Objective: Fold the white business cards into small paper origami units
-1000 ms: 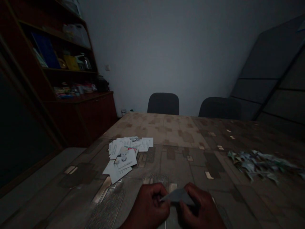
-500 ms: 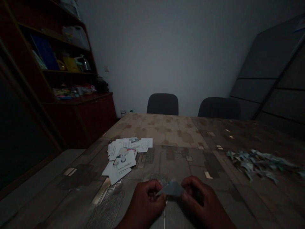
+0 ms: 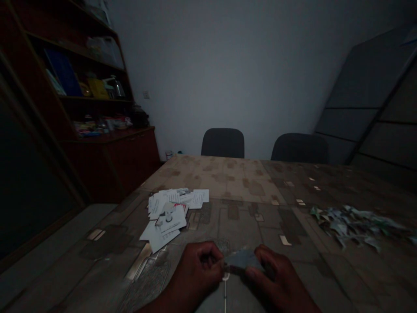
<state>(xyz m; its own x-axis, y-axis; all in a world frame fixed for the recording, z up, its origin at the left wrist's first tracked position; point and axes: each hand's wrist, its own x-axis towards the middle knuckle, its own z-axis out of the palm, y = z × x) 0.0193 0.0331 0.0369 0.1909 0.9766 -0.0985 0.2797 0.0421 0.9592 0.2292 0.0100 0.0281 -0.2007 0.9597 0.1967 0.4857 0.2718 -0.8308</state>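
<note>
A: In the head view, how many hands are you counting?
B: Two. They are working close together at the lower middle of the frame, with one paper [image 3: 244,259] stretching between them. The left hand [image 3: 203,267] is pinching its left tip between thumb and curled fingers; the right hand [image 3: 280,274] is gripping its right end.
A: What shape is the paper taking?
B: It is showing a thin, pale, roughly triangular face, folded flat and slightly blurred.
A: And the rest of the table [image 3: 241,204]?
B: One pile of cards [image 3: 171,219] is lying left of centre, white, flat and straight-edged, overlapping too much for an exact count. One near the front is showing a dark printed picture. At the right of the frame, one heap [image 3: 355,224] of pale, greenish, pointed pieces is spreading out; I cannot count them, as they are blurring together.
A: The table's surface?
B: It is bearing a brown pattern of rounded rectangles, with a few shiny patches catching light.
A: Any seats?
B: Two dark, round-cornered chairs [image 3: 223,143] are standing behind the far edge, before a plain wall [image 3: 244,78].
</note>
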